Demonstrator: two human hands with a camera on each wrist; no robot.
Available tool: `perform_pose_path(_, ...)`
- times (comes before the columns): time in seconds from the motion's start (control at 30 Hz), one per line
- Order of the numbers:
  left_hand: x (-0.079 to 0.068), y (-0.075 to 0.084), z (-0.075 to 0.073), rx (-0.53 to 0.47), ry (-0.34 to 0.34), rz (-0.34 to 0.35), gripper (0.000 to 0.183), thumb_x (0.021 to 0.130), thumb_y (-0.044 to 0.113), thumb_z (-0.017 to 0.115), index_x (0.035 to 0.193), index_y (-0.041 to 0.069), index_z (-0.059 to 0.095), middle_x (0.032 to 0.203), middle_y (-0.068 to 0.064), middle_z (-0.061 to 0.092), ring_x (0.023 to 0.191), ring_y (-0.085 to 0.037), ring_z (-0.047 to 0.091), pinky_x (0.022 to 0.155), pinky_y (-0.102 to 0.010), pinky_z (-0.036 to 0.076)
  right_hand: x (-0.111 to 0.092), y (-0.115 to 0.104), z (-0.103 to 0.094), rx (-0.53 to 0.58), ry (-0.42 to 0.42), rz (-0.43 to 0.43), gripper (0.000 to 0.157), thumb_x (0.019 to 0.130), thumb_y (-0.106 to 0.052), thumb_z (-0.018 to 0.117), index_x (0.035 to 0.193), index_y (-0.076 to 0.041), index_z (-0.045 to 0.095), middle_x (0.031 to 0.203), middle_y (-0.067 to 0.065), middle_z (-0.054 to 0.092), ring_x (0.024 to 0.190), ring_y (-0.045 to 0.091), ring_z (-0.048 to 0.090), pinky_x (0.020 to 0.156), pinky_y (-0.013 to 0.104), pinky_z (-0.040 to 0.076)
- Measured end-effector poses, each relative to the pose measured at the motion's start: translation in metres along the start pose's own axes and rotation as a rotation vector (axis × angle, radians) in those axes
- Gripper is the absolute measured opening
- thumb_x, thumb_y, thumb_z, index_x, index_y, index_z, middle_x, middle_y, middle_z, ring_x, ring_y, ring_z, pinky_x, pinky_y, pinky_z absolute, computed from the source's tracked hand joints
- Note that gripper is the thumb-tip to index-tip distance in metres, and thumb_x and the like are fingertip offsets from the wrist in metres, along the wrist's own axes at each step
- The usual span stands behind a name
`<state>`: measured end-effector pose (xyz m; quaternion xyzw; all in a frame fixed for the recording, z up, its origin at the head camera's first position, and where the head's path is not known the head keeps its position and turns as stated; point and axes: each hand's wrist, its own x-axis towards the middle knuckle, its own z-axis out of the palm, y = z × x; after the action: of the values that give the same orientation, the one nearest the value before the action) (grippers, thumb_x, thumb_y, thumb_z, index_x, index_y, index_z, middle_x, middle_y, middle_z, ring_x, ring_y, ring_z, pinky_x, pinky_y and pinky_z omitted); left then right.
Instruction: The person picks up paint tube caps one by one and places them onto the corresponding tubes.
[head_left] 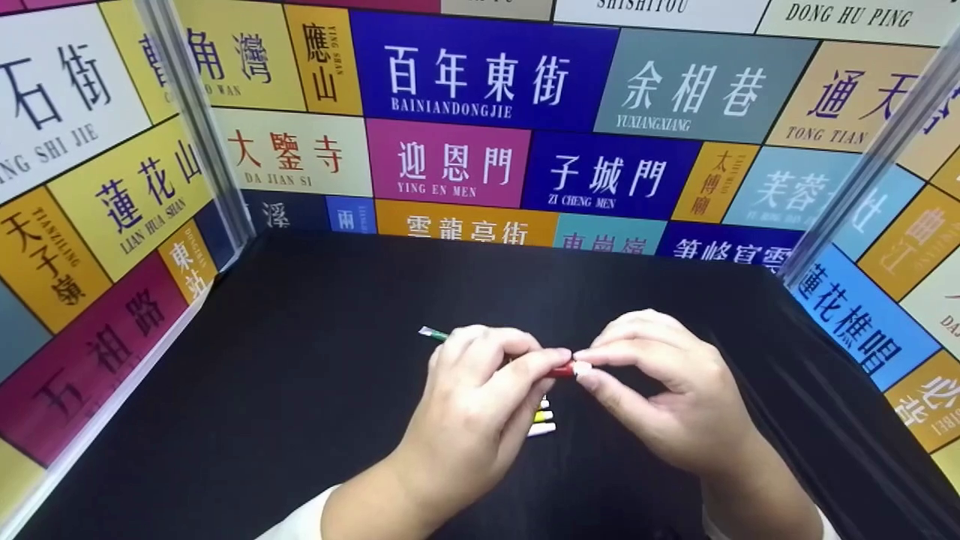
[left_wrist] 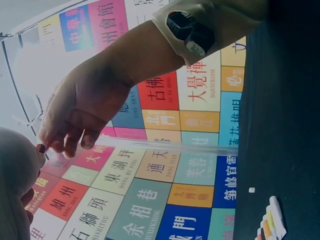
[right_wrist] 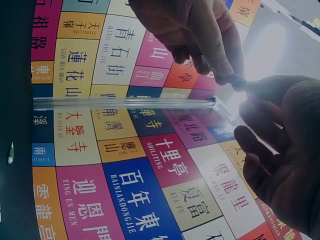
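Note:
Between the thumb and fingers of my left hand [head_left: 476, 401] is a small red paint tube [head_left: 561, 370], mostly covered by the fingers in the head view. My right hand [head_left: 667, 382] pinches the white cap [head_left: 582, 367] at the tube's right end with thumb and forefinger. Both hands meet above the black table. In the wrist views the fingertips hide most of the tube.
Partly behind the left hand, a green tube [head_left: 433, 334] shows its flat silver end. Several tubes with white caps, one yellow [head_left: 543, 415] and one white [head_left: 541, 429], lie below the hands. A small white piece [left_wrist: 251, 190] rests near them. Sign-covered panels bound the black table [head_left: 315, 300].

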<state>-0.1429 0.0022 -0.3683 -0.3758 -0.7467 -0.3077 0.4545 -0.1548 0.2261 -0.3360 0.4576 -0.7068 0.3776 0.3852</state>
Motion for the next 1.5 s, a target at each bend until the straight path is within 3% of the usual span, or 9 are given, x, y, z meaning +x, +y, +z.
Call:
perform_pose_path(0.27,0.000,0.002,0.002,-0.013,0.001,0.013,0.024,0.100,0.020,0.075,0.124,0.020,0.078,0.110,0.004,0.070,0.104,-0.018,0.062,0.089,-0.033,0.049,-0.006,0.006,-0.001,-0.040,-0.046,0.021,0.015,0.096,-0.011,0.078,0.082,-0.012,0.076,0.079,0.001,0.071,0.078,0.016,0.064,0.081,0.024,0.051)
perform_pose_path(0.4,0.001,0.002,0.002,-0.009,0.009,0.014,0.023,0.101,0.020,0.074,0.124,0.020,0.078,0.110,0.004,0.071,0.103,-0.018,0.062,0.089,-0.033,0.048,-0.007,0.006,-0.003,-0.045,-0.049,0.050,0.013,0.097,-0.010,0.076,0.085,-0.013,0.078,0.082,0.001,0.073,0.080,0.015,0.066,0.082,0.021,0.052)
perform_pose_path(0.53,0.000,0.002,0.002,0.012,0.011,0.010,0.023,0.102,0.021,0.074,0.124,0.021,0.078,0.110,0.004,0.071,0.103,-0.018,0.062,0.090,-0.033,0.048,-0.005,0.003,-0.004,-0.011,-0.006,0.069,0.009,0.098,-0.014,0.076,0.096,-0.007,0.081,0.092,0.007,0.079,0.090,0.015,0.071,0.089,0.018,0.054)
perform_pose_path(0.67,0.000,0.001,0.002,0.017,0.004,-0.004,0.023,0.102,0.021,0.074,0.125,0.021,0.077,0.111,0.004,0.071,0.104,-0.018,0.062,0.091,-0.033,0.048,0.000,-0.002,-0.001,0.082,0.053,-0.022,0.021,0.097,-0.014,0.077,0.104,0.006,0.079,0.105,0.017,0.080,0.104,0.020,0.075,0.100,0.022,0.056)
perform_pose_path(0.83,-0.001,-0.001,0.000,0.021,0.011,-0.023,0.024,0.102,0.020,0.073,0.126,0.020,0.076,0.114,0.003,0.071,0.105,-0.018,0.062,0.091,-0.034,0.048,0.007,-0.005,0.004,0.177,0.050,-0.147,0.016,0.096,-0.005,0.077,0.099,0.010,0.078,0.103,0.020,0.078,0.108,0.028,0.074,0.107,0.028,0.055)
perform_pose_path(1.1,-0.002,-0.001,0.002,0.025,0.003,-0.023,0.023,0.102,0.020,0.073,0.125,0.020,0.076,0.114,0.003,0.071,0.106,-0.018,0.062,0.092,-0.034,0.048,0.005,0.000,0.005,0.074,0.033,-0.107,0.016,0.097,-0.012,0.079,0.096,0.003,0.080,0.092,0.014,0.076,0.094,0.027,0.068,0.101,0.025,0.053)
perform_pose_path(1.5,0.000,-0.011,0.008,-0.022,-0.023,-0.010,0.020,0.101,0.019,0.074,0.121,0.017,0.076,0.109,0.001,0.071,0.103,-0.017,0.064,0.092,-0.032,0.050,-0.001,0.006,0.003,-0.155,-0.071,-0.007,0.022,0.102,-0.029,0.074,0.101,-0.009,0.081,0.095,0.003,0.078,0.093,0.022,0.069,0.102,0.022,0.050)
